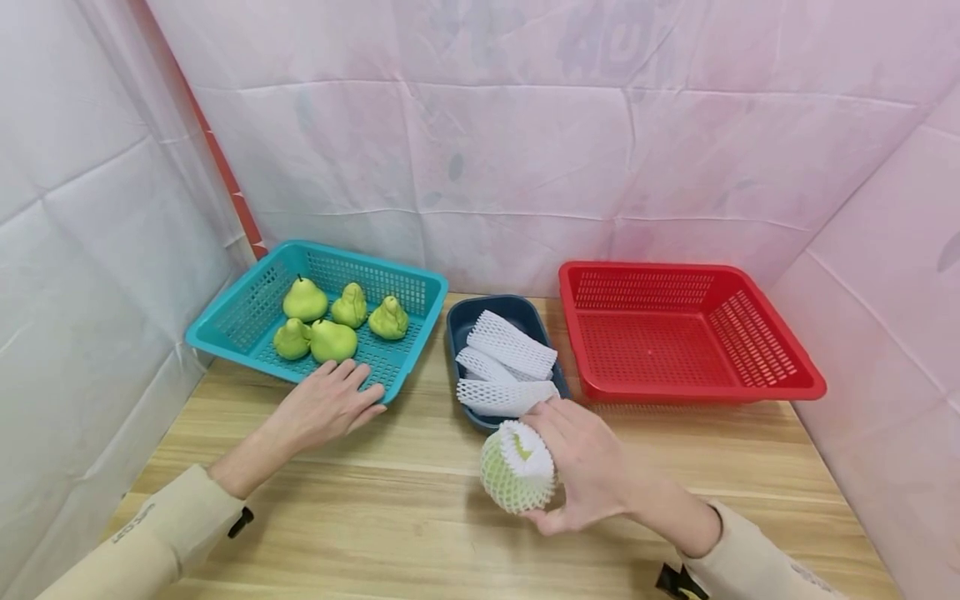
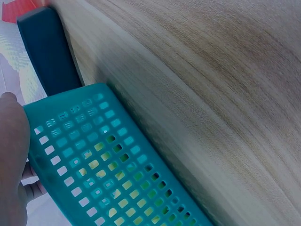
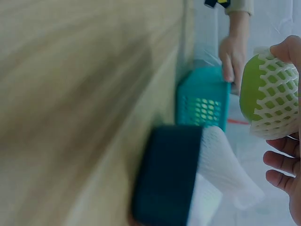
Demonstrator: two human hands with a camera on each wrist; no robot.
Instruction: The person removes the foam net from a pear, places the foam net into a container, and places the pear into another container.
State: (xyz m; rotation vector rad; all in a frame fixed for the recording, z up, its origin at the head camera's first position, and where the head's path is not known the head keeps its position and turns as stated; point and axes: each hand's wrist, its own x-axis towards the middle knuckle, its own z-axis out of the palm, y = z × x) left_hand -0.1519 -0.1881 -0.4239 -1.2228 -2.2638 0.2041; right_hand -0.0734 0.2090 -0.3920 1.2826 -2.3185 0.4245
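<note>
My right hand (image 1: 588, 467) holds a green pear (image 3: 251, 89) sleeved in white foam netting (image 3: 277, 96), above the table's front middle. Part of the pear's green skin shows bare in the right wrist view. My left hand (image 1: 327, 406) rests at the near rim of the teal basket (image 1: 418, 354), fingers reaching over the edge and thumb along it. Inside that basket lie several green pears (image 1: 333, 341) without netting. Just beyond my right hand, a dark blue tub (image 1: 455, 329) contains white foam net sleeves (image 1: 512, 343).
A red basket (image 1: 693, 390) stands at the right on the wood-grain table (image 1: 375, 517), with no fruit visible inside. Pale patterned cloth (image 1: 517, 167) hangs behind and at both sides.
</note>
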